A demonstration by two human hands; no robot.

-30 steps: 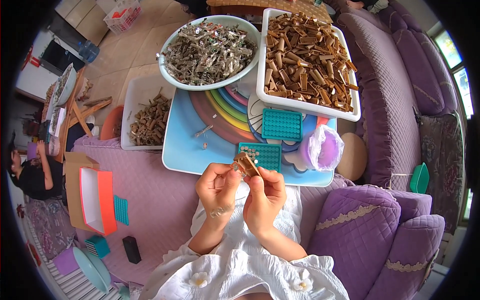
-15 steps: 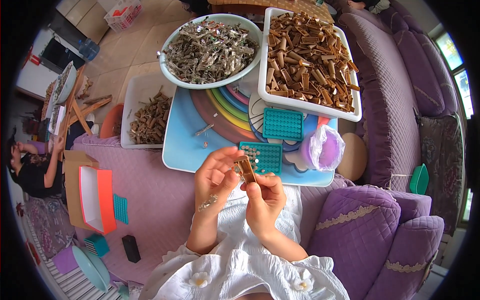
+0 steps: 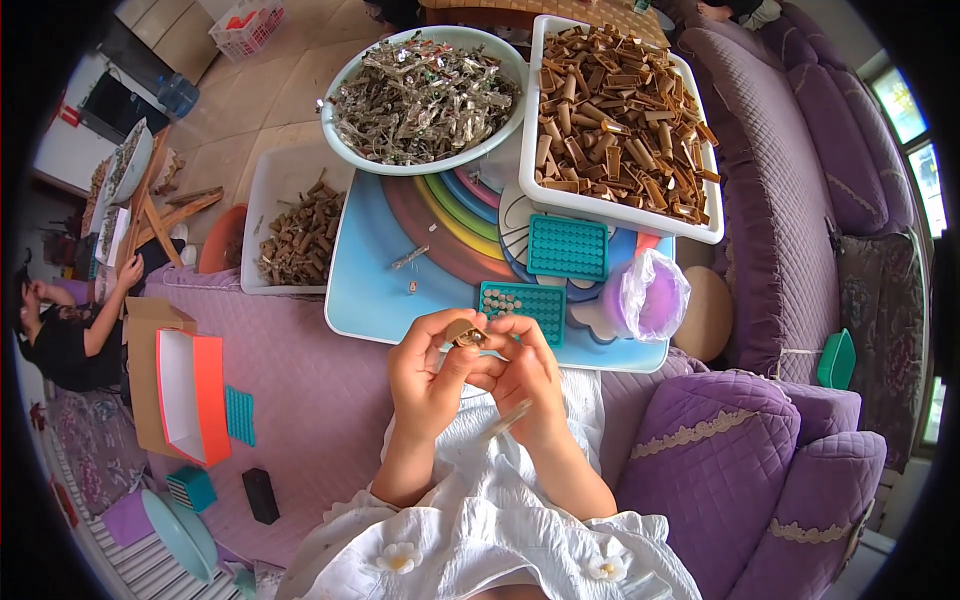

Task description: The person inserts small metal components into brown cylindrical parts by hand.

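Above my lap, in front of the table's near edge, my left hand [image 3: 425, 375] grips a small brown trough-shaped shell [image 3: 463, 331] between thumb and fingers. The shell lies tilted, one end toward me, with something small and shiny inside. My right hand [image 3: 532, 380] is closed, its fingertips meeting at the shell's right end; what they pinch is hidden. A blurred, pale strip-like bundle [image 3: 507, 418] dangles by the right palm. Just beyond my fingers lies a teal pitted tray [image 3: 540, 312] with several small round discs at its left side.
On the rainbow-patterned table [image 3: 365, 300] stand a basin of silvery wire bundles [image 3: 420, 105], a white bin of brown shells [image 3: 620, 130], another teal tray [image 3: 567, 248] and a bag-lined purple tub [image 3: 648, 297]. Left is a white bin [image 3: 300, 225]; a person [image 3: 75, 340] sits farther left.
The brown shell has tipped from upright and moved slightly left into my left fingers. The dangling bundle, by my left wrist before, now hangs by my right palm.
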